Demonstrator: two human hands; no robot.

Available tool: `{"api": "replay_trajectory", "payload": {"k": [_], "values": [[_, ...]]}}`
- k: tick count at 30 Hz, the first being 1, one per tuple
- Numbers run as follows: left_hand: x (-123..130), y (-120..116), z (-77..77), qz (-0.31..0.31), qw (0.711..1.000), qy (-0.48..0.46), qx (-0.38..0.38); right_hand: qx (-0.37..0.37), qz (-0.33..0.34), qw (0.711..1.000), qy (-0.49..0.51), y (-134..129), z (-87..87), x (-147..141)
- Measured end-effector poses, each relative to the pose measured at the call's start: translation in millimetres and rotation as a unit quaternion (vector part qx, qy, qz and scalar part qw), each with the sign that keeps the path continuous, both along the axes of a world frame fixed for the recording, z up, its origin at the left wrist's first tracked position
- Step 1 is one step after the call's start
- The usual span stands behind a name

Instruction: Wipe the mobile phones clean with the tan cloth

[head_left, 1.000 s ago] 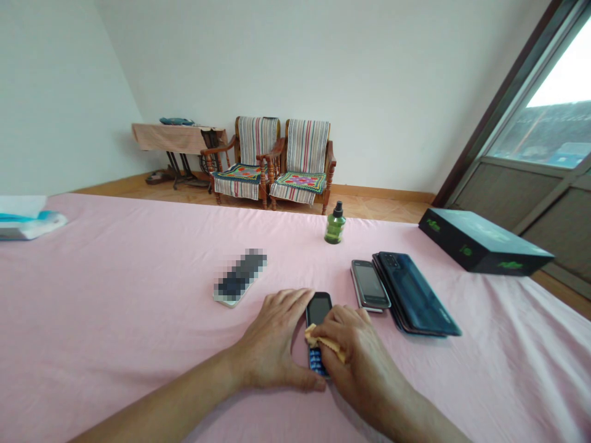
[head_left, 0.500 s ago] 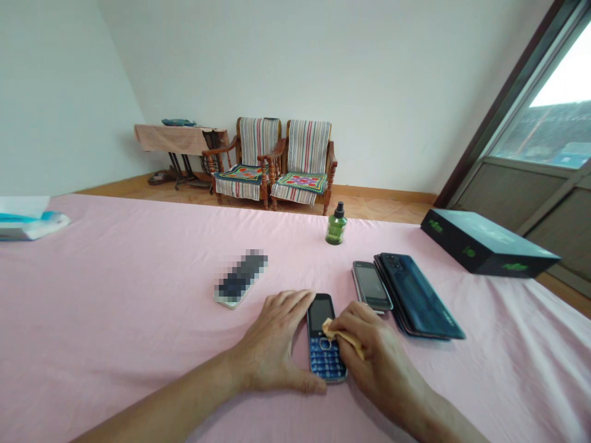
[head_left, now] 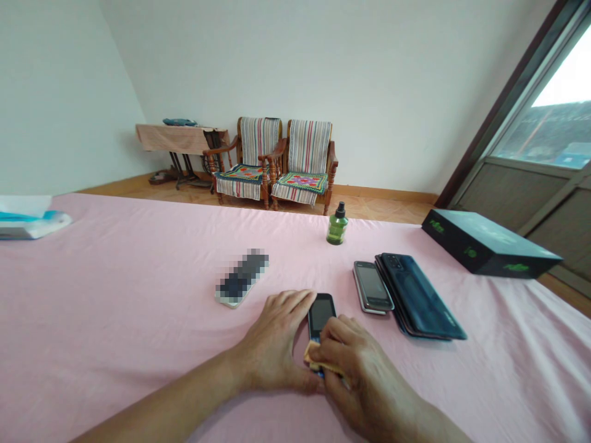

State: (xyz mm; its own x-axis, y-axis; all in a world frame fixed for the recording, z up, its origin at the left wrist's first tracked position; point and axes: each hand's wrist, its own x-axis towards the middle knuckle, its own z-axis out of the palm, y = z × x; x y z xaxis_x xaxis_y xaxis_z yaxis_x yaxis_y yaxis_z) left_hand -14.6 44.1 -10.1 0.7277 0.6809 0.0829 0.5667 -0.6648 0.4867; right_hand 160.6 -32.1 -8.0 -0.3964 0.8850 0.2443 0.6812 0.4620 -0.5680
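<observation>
From my feed, the task's thing is a black keypad phone, lying on a pink sheet-covered surface just in front of the camera. My right hand is closed, pinching a yellow cloth over the phone's lower end. My left hand lies open and curved at the phone's left side, apparently steadying it.

I judge the step in hand to be wiping the phone; the next move calls for working the cloth across the keypad while the phone is kept steady.

The right hand and cloth hide the keypad, so I can't tell how much is wiped. A silver slider phone and stacked dark phones lie nearby. A pixelated phone is blurred beyond reading.
</observation>
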Motion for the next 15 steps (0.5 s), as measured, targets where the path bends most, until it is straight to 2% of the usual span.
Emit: {"api": "replay_trajectory", "payload": {"k": [3, 6, 9, 15], "values": [[-1, 1, -1.3, -0.001, 1.000, 0.001, -0.005, -0.017, -0.013, 0.999, 0.046, -1, 2.8, 7], [-3, 2, -4.1, -0.004, 1.000, 0.001, -0.004, 0.009, -0.067, 0.993, 0.097, 5, 5.3, 18], [-4, 2, -5.5, -0.005, 1.000, 0.002, 0.001, 0.022, -0.109, 0.989, 0.102, 12, 4.7, 26], [-4, 3, -4.9, 0.002, 1.000, 0.015, -0.004, -0.039, -0.083, 0.993, 0.080, 12, -1.2, 26]]}}
